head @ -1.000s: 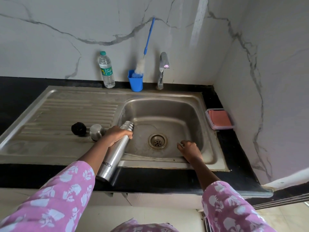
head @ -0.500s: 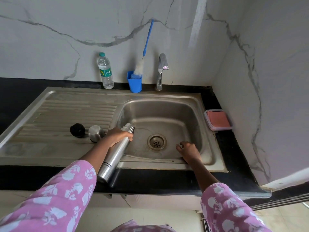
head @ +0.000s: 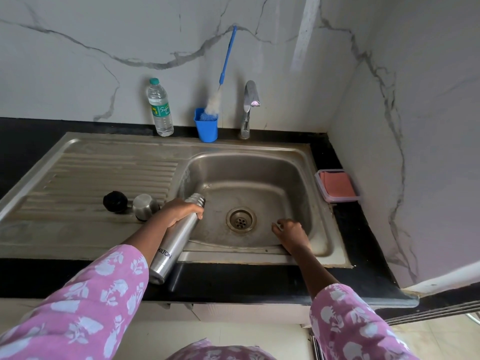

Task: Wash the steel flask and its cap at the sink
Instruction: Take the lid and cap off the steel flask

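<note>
My left hand grips the steel flask near its open neck. The flask is tilted, its mouth pointing over the sink basin and its base out over the black counter edge. On the drainboard just left of my hand stand the steel cap and a black inner stopper. Down inside the basin, right of the drain, my right hand has its fingers curled; whether it holds anything is unclear.
At the back stand the tap, a blue cup with a long-handled bottle brush, and a plastic water bottle. A clear tray with a pink sponge sits right of the sink. A wall closes the right side.
Both hands and the flask have stayed nearly in place; only the view has shifted slightly.
</note>
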